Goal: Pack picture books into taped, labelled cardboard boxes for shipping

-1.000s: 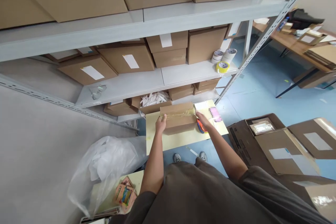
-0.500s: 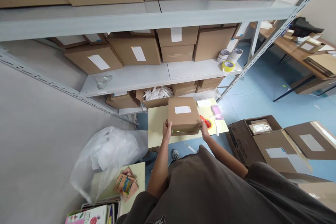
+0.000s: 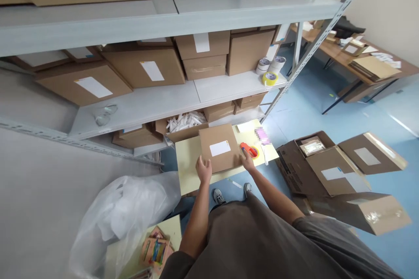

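Note:
A closed cardboard box (image 3: 218, 161) with a white label on top rests on the pale yellow table (image 3: 187, 161). At its left side is my left hand (image 3: 204, 169), fingers apart, beside the near left edge. My right hand (image 3: 247, 160) is at the box's right edge, its fingers slightly spread near the red tape dispenser (image 3: 248, 149). Both hands are at the box's sides, and neither is wrapped round it. The dispenser lies on the table just right of the box, with a yellow roll.
Metal shelving (image 3: 225, 13) with boxes stands ahead, tape rolls (image 3: 269, 78) on its middle shelf. A white plastic bag (image 3: 131, 209) sits at lower left. Open cartons (image 3: 301, 170) stand on the floor at right. A brown desk (image 3: 369, 63) is at far right.
The box has gone from being held up between both hands to resting on the table, its top now facing me more. My fingers have loosened. The view has shifted.

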Demonstrator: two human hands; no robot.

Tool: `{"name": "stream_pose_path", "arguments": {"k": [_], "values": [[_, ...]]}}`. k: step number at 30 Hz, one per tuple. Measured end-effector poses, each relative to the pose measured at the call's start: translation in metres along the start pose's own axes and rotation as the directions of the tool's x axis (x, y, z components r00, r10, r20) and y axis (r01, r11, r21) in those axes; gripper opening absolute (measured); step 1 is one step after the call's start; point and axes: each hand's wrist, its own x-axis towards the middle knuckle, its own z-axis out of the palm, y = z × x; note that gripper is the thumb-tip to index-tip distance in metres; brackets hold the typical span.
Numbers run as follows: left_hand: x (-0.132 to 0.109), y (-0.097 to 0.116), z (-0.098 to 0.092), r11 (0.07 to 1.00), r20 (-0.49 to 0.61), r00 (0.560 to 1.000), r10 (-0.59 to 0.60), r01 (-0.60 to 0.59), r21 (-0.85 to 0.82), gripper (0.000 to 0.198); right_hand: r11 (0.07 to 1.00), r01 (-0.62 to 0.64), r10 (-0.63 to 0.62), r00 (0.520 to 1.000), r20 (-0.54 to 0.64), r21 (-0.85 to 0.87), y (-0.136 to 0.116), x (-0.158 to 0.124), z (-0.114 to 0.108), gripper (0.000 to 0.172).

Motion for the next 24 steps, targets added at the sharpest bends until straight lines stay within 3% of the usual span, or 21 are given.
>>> {"name": "stream_pose_path", "arguments": {"k": [3, 6, 11, 14, 19, 24], "values": [[0.024, 0.029, 0.002, 0.984, -0.066, 0.985, 0.158, -0.162, -0.072, 0.046, 1.0, 0.006, -0.006, 0.998, -0.056, 0.008, -0.013, 0.011, -0.017, 0.077], [0.046, 0.078, 0.02, 0.958, 0.017, 0.974, 0.226, -0.219, -0.186, 0.039, 0.995, 0.101, -0.103, 0.989, -0.107, -0.023, -0.026, 0.029, -0.041, 0.075], [0.07, 0.167, 0.082, 0.956, 0.291, 0.92, 0.264, -0.209, -0.207, 0.042, 0.983, 0.165, -0.173, 0.977, -0.122, -0.076, -0.038, 0.087, -0.086, 0.071], [0.079, 0.202, 0.127, 0.971, 0.395, 0.892, 0.221, -0.163, -0.175, 0.044, 0.979, 0.177, -0.187, 0.978, -0.091, -0.105, -0.034, 0.133, -0.104, 0.072], [0.092, 0.222, 0.199, 0.992, 0.481, 0.869, 0.121, -0.117, -0.037, 0.04, 0.977, 0.143, -0.139, 0.99, 0.038, -0.156, -0.007, 0.205, -0.114, 0.074], [0.113, 0.206, 0.266, 0.998, 0.505, 0.863, 0.015, -0.042, 0.042, 0.03, 0.95, 0.164, -0.11, 0.972, 0.207, -0.264, 0.022, 0.261, -0.104, 0.076]]}}
